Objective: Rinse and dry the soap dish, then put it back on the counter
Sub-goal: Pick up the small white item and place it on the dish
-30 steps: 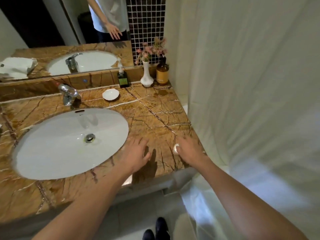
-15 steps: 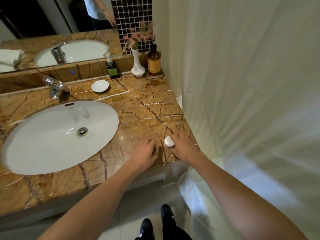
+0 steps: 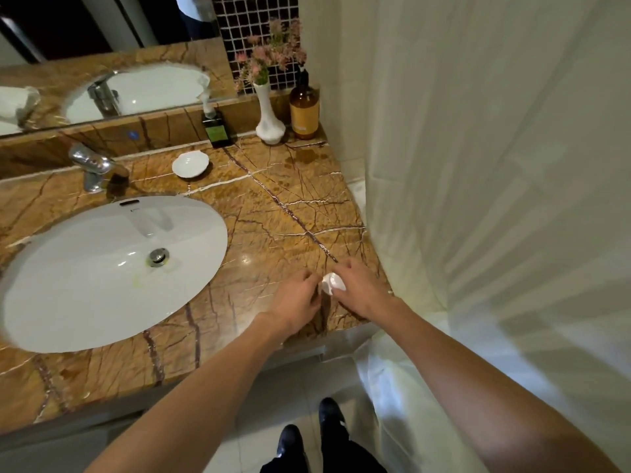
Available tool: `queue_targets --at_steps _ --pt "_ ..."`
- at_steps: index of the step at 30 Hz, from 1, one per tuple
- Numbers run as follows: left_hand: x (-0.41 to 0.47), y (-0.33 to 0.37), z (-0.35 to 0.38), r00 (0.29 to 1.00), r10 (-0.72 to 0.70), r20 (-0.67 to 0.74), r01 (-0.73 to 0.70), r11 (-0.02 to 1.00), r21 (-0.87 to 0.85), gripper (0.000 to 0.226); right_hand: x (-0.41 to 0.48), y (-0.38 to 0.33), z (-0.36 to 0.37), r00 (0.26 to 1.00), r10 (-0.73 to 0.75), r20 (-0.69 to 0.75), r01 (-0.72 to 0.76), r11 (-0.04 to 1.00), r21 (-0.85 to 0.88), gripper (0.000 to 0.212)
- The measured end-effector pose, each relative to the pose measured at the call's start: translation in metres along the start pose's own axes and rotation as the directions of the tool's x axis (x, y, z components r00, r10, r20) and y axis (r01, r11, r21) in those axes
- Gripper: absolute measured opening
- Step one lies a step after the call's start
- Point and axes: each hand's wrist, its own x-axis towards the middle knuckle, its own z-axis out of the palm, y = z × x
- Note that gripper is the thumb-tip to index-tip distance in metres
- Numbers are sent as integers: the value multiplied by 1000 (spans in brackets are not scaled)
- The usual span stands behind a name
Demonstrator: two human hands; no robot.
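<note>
The white soap dish (image 3: 190,164) sits empty on the brown marble counter (image 3: 280,206), behind the sink and to the right of the tap. Both hands are far from it, at the counter's front right corner. My right hand (image 3: 362,290) is closed on a small white rounded piece (image 3: 333,283) that looks like a soap bar, held just above the counter. The curled fingertips of my left hand (image 3: 297,300) reach that piece's left side; whether they grip it is hidden.
A white oval sink (image 3: 102,268) with a chrome tap (image 3: 92,163) fills the left. A dark pump bottle (image 3: 216,129), white flower vase (image 3: 269,122) and amber bottle (image 3: 304,109) line the back ledge. A white shower curtain (image 3: 478,165) hangs at the right.
My right hand has lifted the white piece off the counter edge and turned it up. My left hand left the counter and closed in on it. The view has shifted right.
</note>
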Motion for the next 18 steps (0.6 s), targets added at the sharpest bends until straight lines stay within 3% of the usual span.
queue_targets --at_steps 8,18 --pt "28 24 22 1000 7 0 -7 996 86 41 -17 45 -25 990 132 -59 -124 985 115 44" --pt "38 26 31 999 -30 27 28 997 74 54 -18 49 -24 991 116 -64 -110 989 103 44"
